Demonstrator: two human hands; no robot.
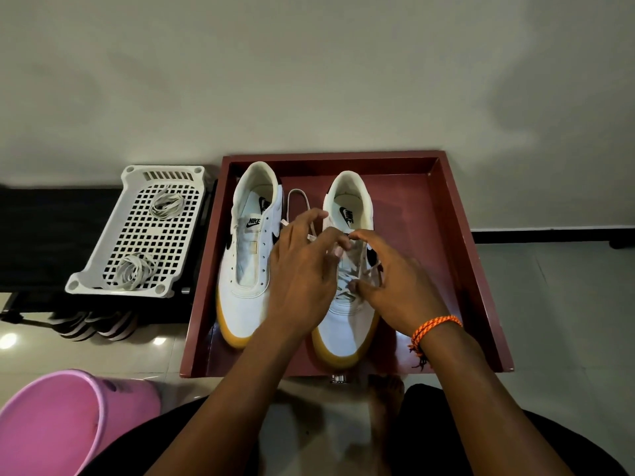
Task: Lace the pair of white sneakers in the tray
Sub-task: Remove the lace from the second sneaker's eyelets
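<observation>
Left hand [302, 273] pinching lace [311, 231] | right hand [395, 280] pinching it | right sneaker [347, 269] | insoles read NIKE

Both hands meet, fingers curled, arms reaching forward

The left hand [302, 269] pinches with bent fingers beside the right hand [395, 280], whose thumb and fingers curl inward; an orange cord wraps the right wrist.

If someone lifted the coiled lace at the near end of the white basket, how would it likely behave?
The coiled lace would probably go limp and uncoil, since its flat loops lie loose and untied. It looks very light. Loops might snag on the white basket, whose floor is open grid.
</observation>
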